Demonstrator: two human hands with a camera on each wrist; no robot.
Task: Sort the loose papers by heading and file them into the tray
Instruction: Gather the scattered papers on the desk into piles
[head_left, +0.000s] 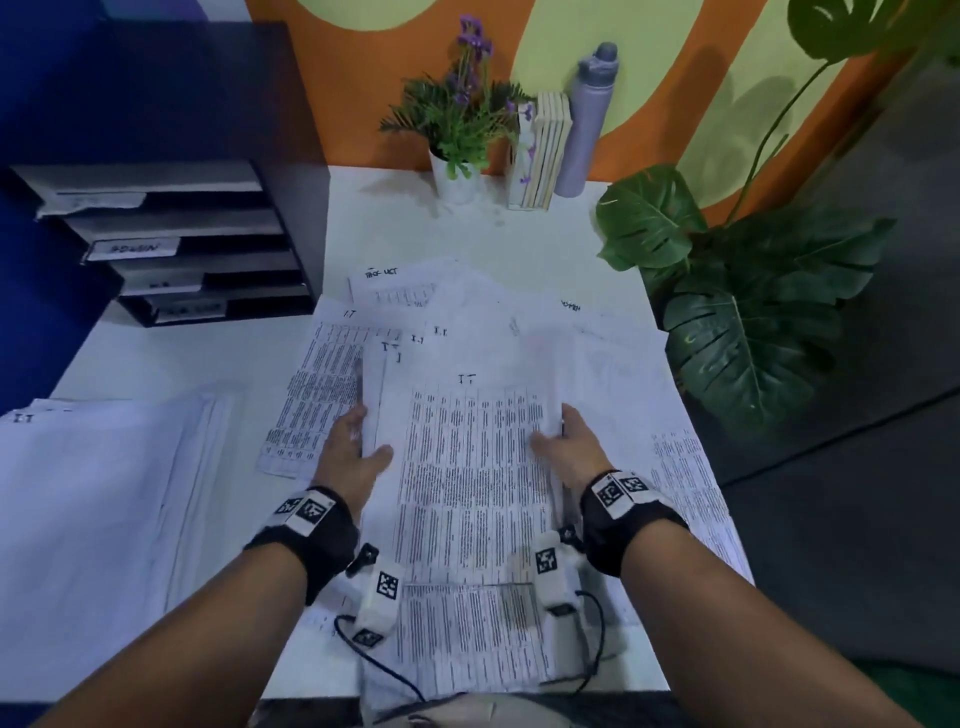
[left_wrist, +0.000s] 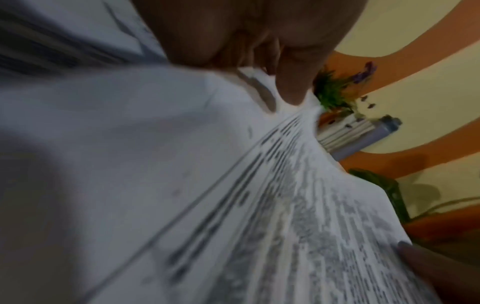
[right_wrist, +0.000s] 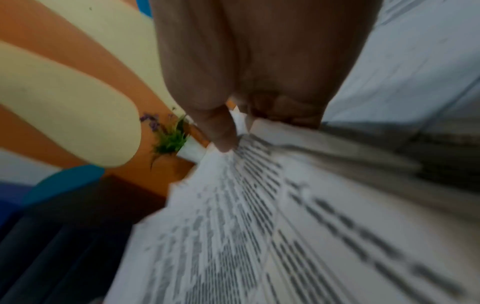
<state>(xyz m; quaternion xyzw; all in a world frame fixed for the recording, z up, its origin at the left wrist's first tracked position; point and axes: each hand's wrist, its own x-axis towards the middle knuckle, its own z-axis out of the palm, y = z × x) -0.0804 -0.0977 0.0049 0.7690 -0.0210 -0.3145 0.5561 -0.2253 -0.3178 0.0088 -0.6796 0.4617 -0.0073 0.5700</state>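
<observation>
Held paper stack (head_left: 467, 467), left hand (head_left: 353, 457) and right hand (head_left: 566, 447) pinching its sides. Loose grip could let sheets slip, mix with far pile (head_left: 441, 306).

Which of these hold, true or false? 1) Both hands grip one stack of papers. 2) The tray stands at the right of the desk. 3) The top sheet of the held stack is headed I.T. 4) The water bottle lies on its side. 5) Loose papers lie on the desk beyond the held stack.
1) True: the left hand and right hand grip the stack of papers at its two side edges.
2) False: the tray stands at the left.
3) True.
4) False: the water bottle stands upright by the wall.
5) True: loose papers lie spread there.
</observation>
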